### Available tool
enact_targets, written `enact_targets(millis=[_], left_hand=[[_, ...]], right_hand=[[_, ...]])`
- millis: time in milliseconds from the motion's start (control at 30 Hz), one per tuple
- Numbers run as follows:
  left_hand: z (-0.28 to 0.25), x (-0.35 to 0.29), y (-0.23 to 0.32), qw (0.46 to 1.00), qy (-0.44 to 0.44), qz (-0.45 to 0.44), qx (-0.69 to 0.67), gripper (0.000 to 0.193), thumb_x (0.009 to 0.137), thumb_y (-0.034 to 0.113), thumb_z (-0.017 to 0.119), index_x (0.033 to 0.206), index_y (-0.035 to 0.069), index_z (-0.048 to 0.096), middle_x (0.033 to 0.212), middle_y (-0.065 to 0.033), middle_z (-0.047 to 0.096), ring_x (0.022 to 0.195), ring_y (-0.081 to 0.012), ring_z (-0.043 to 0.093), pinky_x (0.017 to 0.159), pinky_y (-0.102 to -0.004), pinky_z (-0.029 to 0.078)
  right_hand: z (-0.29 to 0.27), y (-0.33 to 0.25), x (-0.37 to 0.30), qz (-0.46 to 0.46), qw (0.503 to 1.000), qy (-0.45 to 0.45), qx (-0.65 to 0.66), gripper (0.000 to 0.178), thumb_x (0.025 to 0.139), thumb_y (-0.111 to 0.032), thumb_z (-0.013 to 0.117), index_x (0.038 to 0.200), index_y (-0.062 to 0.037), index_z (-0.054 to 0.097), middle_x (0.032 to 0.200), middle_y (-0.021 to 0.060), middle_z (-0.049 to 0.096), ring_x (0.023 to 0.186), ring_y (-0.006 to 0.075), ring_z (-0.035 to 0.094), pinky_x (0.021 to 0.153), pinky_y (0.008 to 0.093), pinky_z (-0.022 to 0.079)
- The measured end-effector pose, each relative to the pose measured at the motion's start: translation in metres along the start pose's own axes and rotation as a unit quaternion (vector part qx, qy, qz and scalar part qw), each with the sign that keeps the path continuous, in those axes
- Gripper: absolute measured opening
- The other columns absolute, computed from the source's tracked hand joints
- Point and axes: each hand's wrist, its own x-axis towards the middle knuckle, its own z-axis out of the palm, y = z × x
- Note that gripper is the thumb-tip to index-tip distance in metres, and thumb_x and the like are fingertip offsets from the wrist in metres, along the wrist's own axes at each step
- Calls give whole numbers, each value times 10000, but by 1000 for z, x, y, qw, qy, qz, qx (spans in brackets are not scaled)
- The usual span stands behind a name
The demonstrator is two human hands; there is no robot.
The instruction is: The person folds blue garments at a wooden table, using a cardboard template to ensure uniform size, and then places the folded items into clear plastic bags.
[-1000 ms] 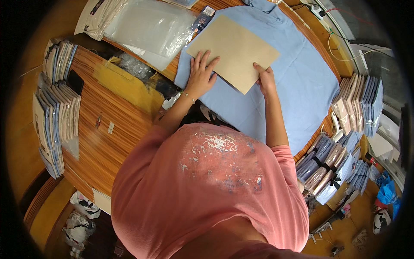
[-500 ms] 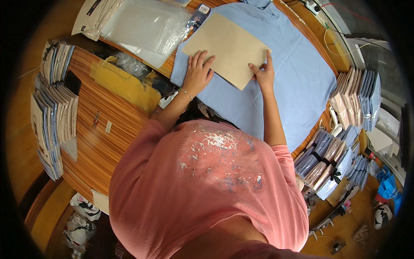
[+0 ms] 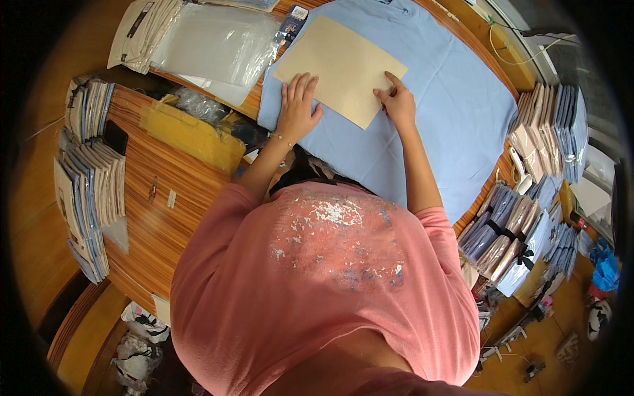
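A stiff beige cardboard sheet (image 3: 340,66) lies at a slant on a light-blue garment (image 3: 456,99) spread over the table. My left hand (image 3: 298,109) rests on the sheet's near-left edge, fingers stretched out flat and thumb held away. At the sheet's right edge, my right hand (image 3: 397,105) has its thumb and index finger on top; its other fingers curl at the edge, partly hidden. Beyond the sheet's left side sits a small dark-blue packet (image 3: 292,25).
Clear plastic bags (image 3: 221,43) lie at the upper left beside beige packed garments (image 3: 142,36). Stacks of folded garments (image 3: 92,178) stand on the left table. More wrapped bundles (image 3: 505,234) line the right side, near a white-handled tool (image 3: 520,170).
My right hand has shifted left, its index finger now inward from the sheet's corner. My left hand stays on the near-left edge. The whole view has turned slightly.
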Motion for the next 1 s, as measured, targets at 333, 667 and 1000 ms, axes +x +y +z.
enact_targets(millis=[333,667,1000], left_hand=[[-49,-29,23,968,-198,-96,-118,354,822,275,565,1066,21,525,1070,-159,531,978,-273,510,860,-387,407],[96,-135,-24,339,-177,-606,-697,503,873,454,465,1165,45,480,1152,-165,506,1094,-322,473,993,-443,355],[59,-139,-36,415,-69,-652,-631,477,889,424,411,1258,123,426,1269,-68,469,1150,-259,461,940,-459,406]], right_hand=[[-55,1,-75,-49,997,-26,-50,448,786,-298,623,1192,-128,543,597,45,522,545,180,507,526,314,411],[-94,227,-311,424,699,46,573,393,778,-32,562,1162,-14,480,1018,93,593,951,239,579,881,491,466],[-55,268,-345,327,580,269,696,243,814,-64,582,1042,-96,505,952,43,573,901,188,555,811,376,456]])
